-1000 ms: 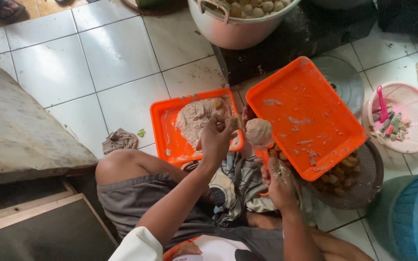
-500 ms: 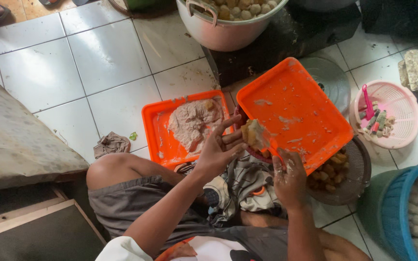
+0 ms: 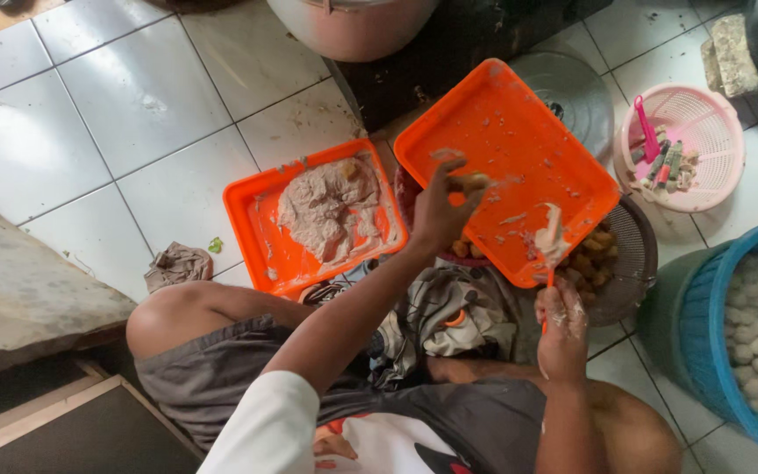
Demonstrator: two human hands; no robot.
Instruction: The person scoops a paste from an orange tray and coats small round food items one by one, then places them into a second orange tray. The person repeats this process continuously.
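Left hand (image 3: 436,211) is pinching a small brown fried piece (image 3: 469,183) in its fingertips, holding it over the near-left part of the big square orange plastic tray (image 3: 519,123). Right hand (image 3: 561,320) is gripping an orange-handled spoon (image 3: 548,250) loaded with pale paste, handle running straight up from the fist, tip lying just right of the held piece. The smaller orange tray of grey paste (image 3: 326,211) is sitting left of the left hand, well apart from the right.
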